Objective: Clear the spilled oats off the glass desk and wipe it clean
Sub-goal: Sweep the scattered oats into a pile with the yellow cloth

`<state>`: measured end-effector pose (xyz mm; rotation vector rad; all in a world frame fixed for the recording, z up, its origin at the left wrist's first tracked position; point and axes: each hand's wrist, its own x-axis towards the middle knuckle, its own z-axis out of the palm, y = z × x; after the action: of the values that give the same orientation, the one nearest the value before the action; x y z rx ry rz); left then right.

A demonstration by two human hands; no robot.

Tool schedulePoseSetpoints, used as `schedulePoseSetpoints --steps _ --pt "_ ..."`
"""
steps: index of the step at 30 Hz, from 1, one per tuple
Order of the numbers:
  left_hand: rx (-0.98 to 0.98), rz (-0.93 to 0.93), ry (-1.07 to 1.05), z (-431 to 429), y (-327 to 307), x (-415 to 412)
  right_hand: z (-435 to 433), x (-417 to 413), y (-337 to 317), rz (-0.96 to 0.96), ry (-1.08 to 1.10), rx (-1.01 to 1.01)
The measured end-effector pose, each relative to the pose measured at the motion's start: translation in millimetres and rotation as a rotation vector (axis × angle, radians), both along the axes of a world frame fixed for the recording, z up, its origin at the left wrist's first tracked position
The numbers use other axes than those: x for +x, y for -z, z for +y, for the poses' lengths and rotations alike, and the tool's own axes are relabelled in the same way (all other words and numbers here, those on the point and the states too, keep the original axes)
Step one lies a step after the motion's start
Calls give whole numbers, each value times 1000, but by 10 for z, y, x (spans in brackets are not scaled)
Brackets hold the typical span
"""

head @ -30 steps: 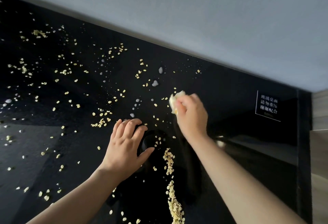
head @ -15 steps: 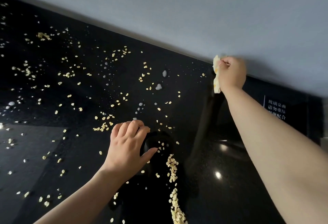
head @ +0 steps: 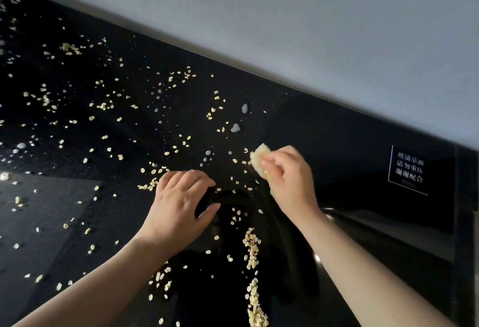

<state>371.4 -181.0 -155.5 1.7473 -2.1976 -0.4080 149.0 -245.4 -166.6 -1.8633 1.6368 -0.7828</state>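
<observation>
Spilled oats [head: 252, 249] lie scattered across the black glass bench [head: 337, 145], thickest in a narrow line that runs between the person's forearms and out of the bottom of the frame. They are thinner to the left and toward the far edge, where the glass meets a grey wall [head: 311, 28]. The right hand [head: 290, 173] has its grip closed round a pale yellow cloth [head: 259, 159], which is pressed to the glass at the rim of a loose patch of flakes; the hand is slightly blurred. Near it, the left hand [head: 178, 202] curls fingers and thumb round a dark object [head: 204, 202] that is hard to tell from the black glass. Water droplets [head: 235, 127] bead just beyond the hands. Open glass stretches right of the cloth to a white-lettered sign [head: 409, 169] near the bench's right edge. The near edge is out of frame.
</observation>
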Motion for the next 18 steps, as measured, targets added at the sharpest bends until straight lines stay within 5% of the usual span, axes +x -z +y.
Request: schedulePoseSetpoints --steps 5,10,18 --pt "66 -60 -32 -175 17 160 -905 -241 -173 -7 394 -74" --pt "138 -94 -76 -245 43 215 -1633 -339 156 161 502 -5" --pt "149 -148 -104 -332 74 311 -896 324 210 195 -40 -140"
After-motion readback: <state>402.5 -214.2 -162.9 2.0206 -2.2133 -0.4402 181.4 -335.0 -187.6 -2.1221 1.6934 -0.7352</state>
